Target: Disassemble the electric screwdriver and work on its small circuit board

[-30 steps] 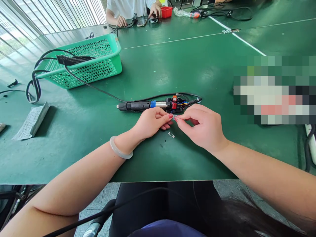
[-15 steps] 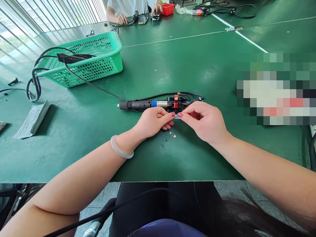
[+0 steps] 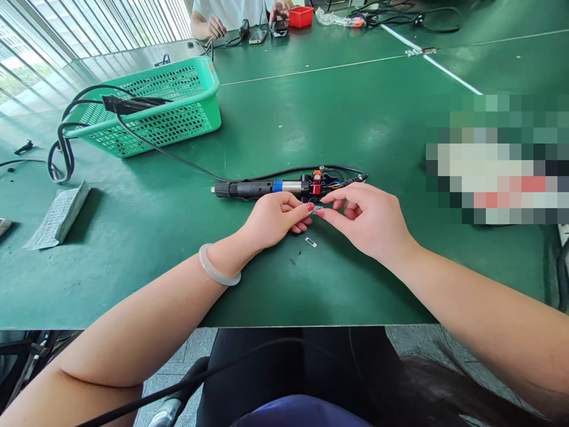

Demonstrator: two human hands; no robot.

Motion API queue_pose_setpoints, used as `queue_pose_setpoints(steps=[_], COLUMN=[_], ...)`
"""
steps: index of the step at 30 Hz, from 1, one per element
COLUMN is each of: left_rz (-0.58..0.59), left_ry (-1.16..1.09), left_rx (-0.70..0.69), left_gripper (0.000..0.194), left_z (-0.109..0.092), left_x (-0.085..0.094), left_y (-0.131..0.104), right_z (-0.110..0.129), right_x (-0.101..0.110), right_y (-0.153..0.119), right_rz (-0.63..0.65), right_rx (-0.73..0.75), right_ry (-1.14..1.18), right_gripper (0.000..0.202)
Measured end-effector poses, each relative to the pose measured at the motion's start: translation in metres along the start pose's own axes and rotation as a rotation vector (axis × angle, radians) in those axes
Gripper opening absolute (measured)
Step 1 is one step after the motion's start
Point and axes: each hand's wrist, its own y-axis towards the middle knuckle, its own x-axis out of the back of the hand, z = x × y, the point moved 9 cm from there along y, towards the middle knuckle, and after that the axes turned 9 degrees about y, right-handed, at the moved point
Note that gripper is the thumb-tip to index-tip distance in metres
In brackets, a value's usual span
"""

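Note:
Between the fingertips is a small pale flat piece [image 3: 317, 209], partly hidden, too small to name. My left hand [image 3: 276, 218] is closed, pinching this piece between thumb and index finger. On its other side, my right hand [image 3: 371, 218] has thumb and index finger apart, the thumb tip at the piece and the other fingers curled. Just beyond both hands lies an opened black corded device [image 3: 253, 189] with a blue band, a silver cylinder, red parts and exposed wires. Its right end is partly covered by my right hand. A small white rectangular frame [image 3: 311, 242] lies on the table nearer me.
A green basket [image 3: 208, 112] holding black cables stands at the back left. A grey printed packet [image 3: 60, 216] lies at left. Across the table [image 3: 311, 130], a person's hands are near two phones and a red box [image 3: 301, 16]. A blurred patch covers the right side.
My right index finger has lifted away from its thumb, opening the pinch at the small piece. My left hand is nearly still. The person opposite has raised their hands slightly.

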Motion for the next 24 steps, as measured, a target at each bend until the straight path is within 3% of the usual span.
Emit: queue_pose_setpoints(steps=[3,7,12,16,19,24], left_rz=[-0.005,0.003,0.004,-0.038,-0.085,0.064], left_ry=[-0.017,-0.040,0.024,0.236,0.512,0.855], left_rx=[0.001,0.005,-0.012,-0.078,-0.244,-0.680], left_gripper=[0.022,0.018,0.016,0.027,0.029,0.012], left_z=[0.000,0.001,0.004,0.000,-0.015,-0.037], left_x=[0.001,-0.001,0.000,0.009,0.012,-0.026], left_y=[-0.001,0.000,0.001,-0.008,-0.024,-0.051], right_z=[-0.012,-0.015,-0.011,-0.010,-0.013,-0.015], right_x=[-0.007,-0.011,-0.014,-0.014,-0.011,-0.012], right_y=[0.001,0.001,0.004,0.007,0.008,0.006], right_rz=[0.080,0.139,0.196,0.245,0.253,0.287], right_rx=[-0.092,-0.093,0.018,0.115,0.154,0.184], right_ry=[0.058,0.077,0.037,0.027,0.052,0.038], right_gripper=[0.020,0.017,0.015,0.012,0.013,0.015])
